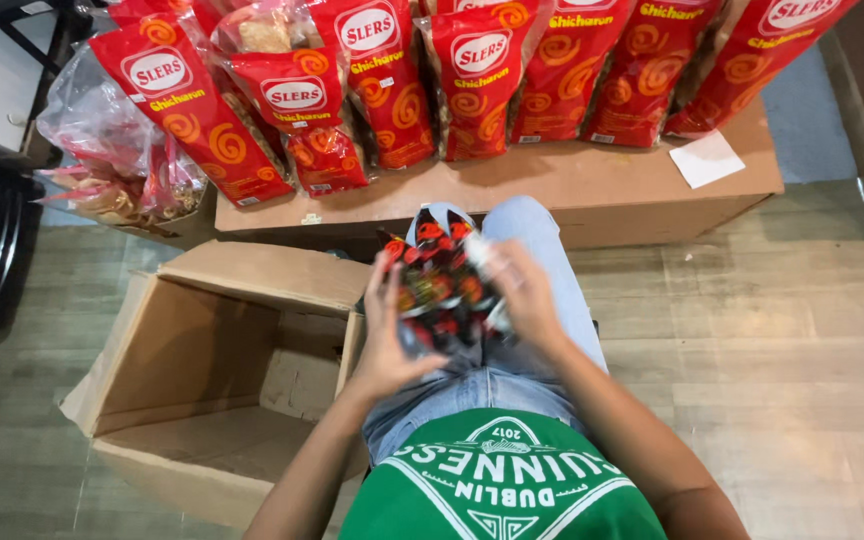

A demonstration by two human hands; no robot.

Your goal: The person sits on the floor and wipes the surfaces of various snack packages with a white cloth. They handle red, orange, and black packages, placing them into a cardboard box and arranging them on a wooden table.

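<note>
Black-and-red clear plastic bag of small packets (444, 290) sits over the lap, clamped between both hands: left hand (387, 330) fingers curled on its edge, right hand (524, 295) fingers wrapped around, forearms angled inward.

Red spiral-printed snack bags (472, 80) line the low cardboard surface; a small dark-and-red sachet pack (442, 290) sits over the lap.

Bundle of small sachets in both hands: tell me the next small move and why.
Probably lower the bundle of small red-and-black sachets leftward into the open cardboard box. Both the left hand and the right hand grip it over the lap, and the box sits open right beside the left knee.
</note>
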